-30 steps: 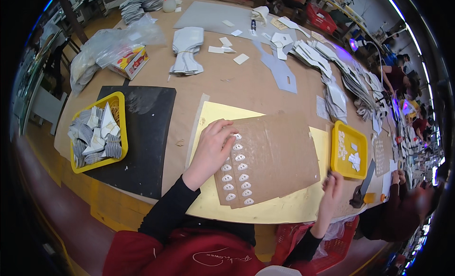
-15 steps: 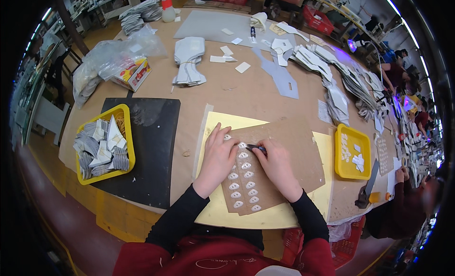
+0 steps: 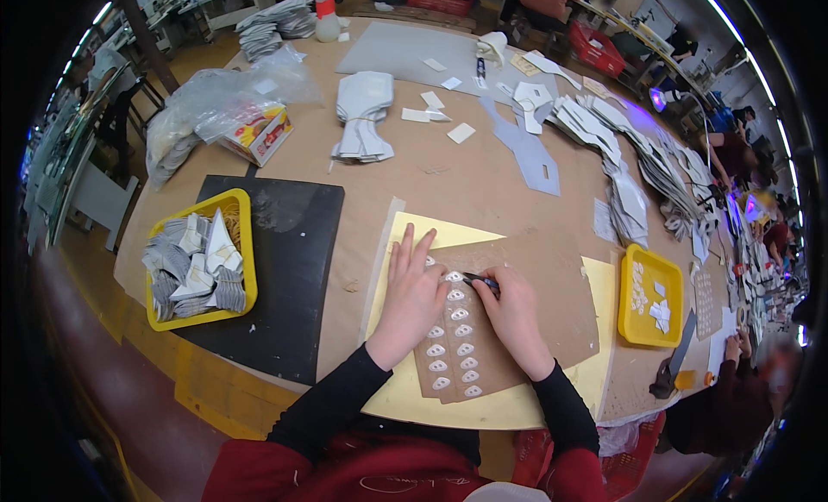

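Observation:
A brown sheet (image 3: pixel 552 286) lies on a pale yellow board (image 3: pixel 392 401), carrying two rows of small white oval pieces (image 3: pixel 463 330) with dark marks. My left hand (image 3: pixel 409 295) rests flat over the upper left of the rows, fingers stretched and its thumb near the top piece. It covers part of the left row. My right hand (image 3: pixel 515 310) is closed round a slim, dark pen-like tool (image 3: pixel 483 280). The tool's tip is at the top white piece of the right row, close to my left thumb; whether it touches the piece is too small to tell.
To the left, a yellow tray (image 3: pixel 251 269) of grey-white cut pieces stands on a black mat (image 3: pixel 297 269). Another yellow tray (image 3: pixel 625 316) stands at the right. Beyond lie a banded stack (image 3: pixel 364 114), a plastic bag (image 3: pixel 211 105) and piled panels (image 3: pixel 586 127). A person (image 3: pixel 733 390) works at the right.
The whole view has shifted, so the table appears slightly further right. My left fingers look more spread. My right hand still holds the tool by the top white pieces.

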`<action>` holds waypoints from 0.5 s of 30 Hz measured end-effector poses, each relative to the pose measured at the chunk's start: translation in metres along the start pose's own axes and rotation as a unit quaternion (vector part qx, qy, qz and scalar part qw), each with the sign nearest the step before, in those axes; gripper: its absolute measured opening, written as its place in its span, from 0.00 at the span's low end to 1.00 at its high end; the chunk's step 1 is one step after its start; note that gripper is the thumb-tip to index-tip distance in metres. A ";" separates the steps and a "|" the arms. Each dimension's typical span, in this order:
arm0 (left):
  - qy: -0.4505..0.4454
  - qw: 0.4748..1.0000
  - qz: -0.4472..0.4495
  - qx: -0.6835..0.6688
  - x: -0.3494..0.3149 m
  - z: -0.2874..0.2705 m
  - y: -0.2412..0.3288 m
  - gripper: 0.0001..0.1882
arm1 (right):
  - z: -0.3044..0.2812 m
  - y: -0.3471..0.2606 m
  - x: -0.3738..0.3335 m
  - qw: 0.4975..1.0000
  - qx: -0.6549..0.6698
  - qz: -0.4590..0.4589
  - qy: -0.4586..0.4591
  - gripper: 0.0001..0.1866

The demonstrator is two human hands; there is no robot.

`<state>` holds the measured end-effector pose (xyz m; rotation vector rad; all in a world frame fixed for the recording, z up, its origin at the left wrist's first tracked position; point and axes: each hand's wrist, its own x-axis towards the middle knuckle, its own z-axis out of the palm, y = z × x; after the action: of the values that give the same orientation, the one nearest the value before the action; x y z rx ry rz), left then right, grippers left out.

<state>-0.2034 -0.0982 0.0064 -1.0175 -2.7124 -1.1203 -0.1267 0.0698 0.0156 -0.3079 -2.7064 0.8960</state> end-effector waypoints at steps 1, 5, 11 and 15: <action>-0.002 1.000 0.002 -0.002 0.000 0.000 0.000 0.08 | 0.001 -0.001 0.000 1.000 -0.001 0.001 0.000 0.09; 0.015 1.000 -0.006 -0.007 -0.001 -0.001 0.001 0.11 | 0.003 -0.005 -0.002 1.000 0.005 0.004 0.009 0.09; 0.020 1.000 -0.004 -0.013 0.002 -0.002 0.007 0.12 | 0.004 -0.004 -0.004 0.999 -0.014 -0.008 0.031 0.10; 0.034 0.999 -0.008 0.000 0.001 0.002 0.007 0.11 | 0.003 -0.005 -0.003 0.999 -0.019 -0.027 0.041 0.10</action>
<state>-0.2001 -0.0927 0.0094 -0.9403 -2.6727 -1.1345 -0.1256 0.0636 0.0156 -0.2731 -2.6446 0.8013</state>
